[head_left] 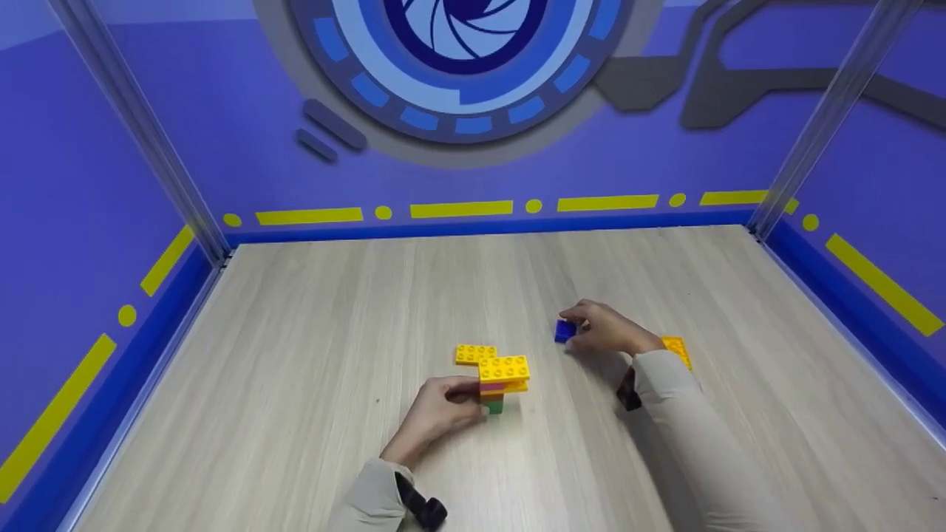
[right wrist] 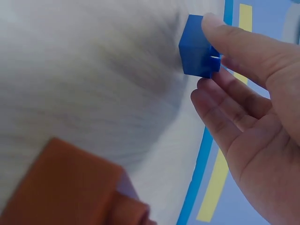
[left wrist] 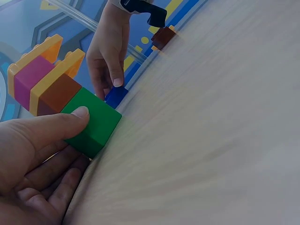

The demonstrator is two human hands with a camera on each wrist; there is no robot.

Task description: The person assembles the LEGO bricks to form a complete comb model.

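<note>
While steadying the upright stack (head_left: 504,371) on the bench (head_left: 332,318) with the left grip (head_left: 437,408), closed about its lower part with the thumb on the green block (left wrist: 96,124), pinched the blue block (head_left: 565,331) in the right grip (head_left: 607,330), spread no wider than the block itself. Had the blue block to the right of the stack, well apart from it; could not tell whether touching the bench or just clear of it. Saw a loose yellow brick (head_left: 473,352) just behind the stack, and a yellow piece (head_left: 677,351) partly hidden beyond the right wrist. Judged the step as fetching the blue block; reckoned next on a firm pinch and a careful carry toward the braced stack.
</note>
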